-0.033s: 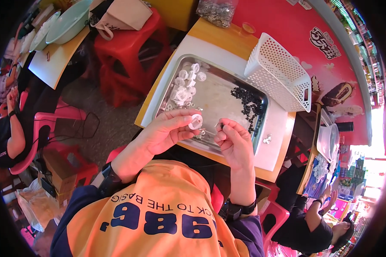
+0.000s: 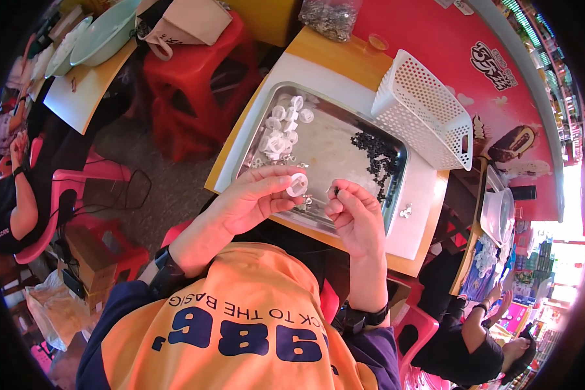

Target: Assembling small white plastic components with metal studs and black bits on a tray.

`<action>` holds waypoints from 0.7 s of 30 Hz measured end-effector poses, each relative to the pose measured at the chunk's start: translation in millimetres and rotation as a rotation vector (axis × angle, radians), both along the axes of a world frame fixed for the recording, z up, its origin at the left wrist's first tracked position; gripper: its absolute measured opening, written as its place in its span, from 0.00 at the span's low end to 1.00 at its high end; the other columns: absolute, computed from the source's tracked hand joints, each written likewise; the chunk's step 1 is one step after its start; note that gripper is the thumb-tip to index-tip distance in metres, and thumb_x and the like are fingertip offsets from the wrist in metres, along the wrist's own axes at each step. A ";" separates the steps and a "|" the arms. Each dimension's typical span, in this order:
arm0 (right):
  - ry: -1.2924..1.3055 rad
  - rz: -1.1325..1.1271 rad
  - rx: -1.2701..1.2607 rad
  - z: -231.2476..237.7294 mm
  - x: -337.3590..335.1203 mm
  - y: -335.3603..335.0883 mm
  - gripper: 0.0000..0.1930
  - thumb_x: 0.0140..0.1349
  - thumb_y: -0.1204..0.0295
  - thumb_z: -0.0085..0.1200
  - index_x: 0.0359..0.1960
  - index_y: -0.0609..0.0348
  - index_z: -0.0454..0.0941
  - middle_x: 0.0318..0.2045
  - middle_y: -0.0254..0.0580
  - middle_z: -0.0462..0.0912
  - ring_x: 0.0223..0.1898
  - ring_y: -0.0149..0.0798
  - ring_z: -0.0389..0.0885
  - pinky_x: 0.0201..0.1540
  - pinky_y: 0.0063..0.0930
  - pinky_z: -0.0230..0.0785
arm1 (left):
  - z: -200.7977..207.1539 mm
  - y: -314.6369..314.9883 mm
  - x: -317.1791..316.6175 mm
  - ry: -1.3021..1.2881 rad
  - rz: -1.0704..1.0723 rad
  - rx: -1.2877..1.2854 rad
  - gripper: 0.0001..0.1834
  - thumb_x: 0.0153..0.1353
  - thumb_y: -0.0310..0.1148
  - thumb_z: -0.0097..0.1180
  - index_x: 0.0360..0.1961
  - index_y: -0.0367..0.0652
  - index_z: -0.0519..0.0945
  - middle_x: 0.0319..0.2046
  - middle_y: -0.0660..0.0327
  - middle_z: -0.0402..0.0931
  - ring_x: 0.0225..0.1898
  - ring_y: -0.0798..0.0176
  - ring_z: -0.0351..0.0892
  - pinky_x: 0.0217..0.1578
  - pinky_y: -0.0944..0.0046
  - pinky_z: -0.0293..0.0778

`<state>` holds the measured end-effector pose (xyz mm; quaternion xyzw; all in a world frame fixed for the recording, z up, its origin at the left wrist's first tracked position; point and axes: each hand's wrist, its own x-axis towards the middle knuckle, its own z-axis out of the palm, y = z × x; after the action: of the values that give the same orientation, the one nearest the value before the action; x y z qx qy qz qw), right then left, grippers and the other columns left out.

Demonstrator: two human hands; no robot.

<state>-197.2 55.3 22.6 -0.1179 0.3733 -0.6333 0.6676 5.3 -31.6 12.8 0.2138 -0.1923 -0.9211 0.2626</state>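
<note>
Over the near edge of the metal tray [image 2: 325, 153], the left hand [image 2: 257, 195] lightly pinches a round white plastic piece [image 2: 297, 185]; the right hand [image 2: 356, 218] has fingertips closed on a tiny black piece [image 2: 336, 192]. Steady, rim-only grips suit parts this small.

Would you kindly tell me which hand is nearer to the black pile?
Right: the right hand is just on the person's side of the black pile; the left hand is farther away, to its left.
</note>
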 end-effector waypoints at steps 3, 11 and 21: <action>0.024 0.007 -0.032 2.1 3.2 -0.5 0.09 0.62 0.80 0.50 0.43 0.67 0.77 0.34 0.43 0.80 0.29 0.30 0.76 0.34 0.20 0.73 | -0.1 0.7 0.7 -0.018 0.004 0.001 0.16 0.63 0.29 0.52 0.52 0.36 0.74 0.40 0.58 0.78 0.39 0.65 0.81 0.38 0.72 0.79; -0.115 0.038 -0.174 7.2 10.8 -0.8 0.10 0.63 0.79 0.49 0.45 0.65 0.76 0.34 0.42 0.79 0.30 0.29 0.74 0.35 0.22 0.71 | -5.4 1.6 2.3 0.000 0.006 0.005 0.15 0.64 0.28 0.51 0.51 0.36 0.74 0.41 0.56 0.78 0.39 0.63 0.81 0.39 0.71 0.80; -0.404 0.150 -0.250 9.0 14.3 0.3 0.09 0.65 0.77 0.48 0.45 0.62 0.76 0.35 0.42 0.77 0.27 0.27 0.69 0.35 0.24 0.66 | -4.1 4.3 2.8 -0.009 -0.003 0.009 0.15 0.64 0.29 0.52 0.51 0.37 0.75 0.42 0.58 0.78 0.39 0.64 0.81 0.39 0.71 0.79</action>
<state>-183.0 55.6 31.6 -0.0980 0.1409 -0.6339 0.7541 8.1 -27.3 8.7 0.2190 -0.1896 -0.9214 0.2592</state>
